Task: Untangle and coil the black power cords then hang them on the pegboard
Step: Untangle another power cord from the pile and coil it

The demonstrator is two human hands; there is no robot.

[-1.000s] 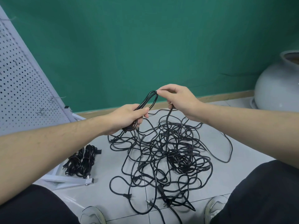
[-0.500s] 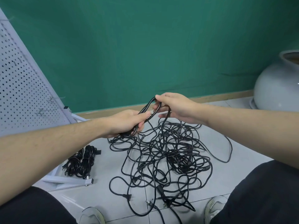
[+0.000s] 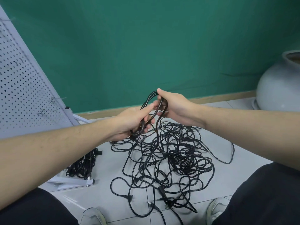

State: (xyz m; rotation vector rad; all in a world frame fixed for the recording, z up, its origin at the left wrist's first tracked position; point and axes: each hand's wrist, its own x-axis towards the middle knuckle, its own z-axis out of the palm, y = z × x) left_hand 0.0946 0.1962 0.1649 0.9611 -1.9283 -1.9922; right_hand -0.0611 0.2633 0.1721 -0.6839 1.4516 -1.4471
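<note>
A small coil of black cord point(image 3: 150, 100) is held up above the floor. My left hand point(image 3: 129, 120) grips its lower loops. My right hand point(image 3: 174, 105) holds the coil's upper right side, thumb at the top of the loop. The cord trails down from both hands into a big tangled pile of black power cords point(image 3: 168, 156) on the tiled floor. Several plug ends lie at the pile's near edge. The white pegboard point(image 3: 19, 88) leans at the far left, with bare metal hooks point(image 3: 47, 105) on it.
Two coiled black cords point(image 3: 84, 164) lie on the floor by the pegboard's white foot point(image 3: 73, 181). A large pale ceramic jar point(image 3: 280, 85) stands at the right against the green wall. My knees and shoes frame the near floor.
My right hand has come down and closer to my left hand, laying another loop of cord onto the coil. The loop now sits between both hands.
</note>
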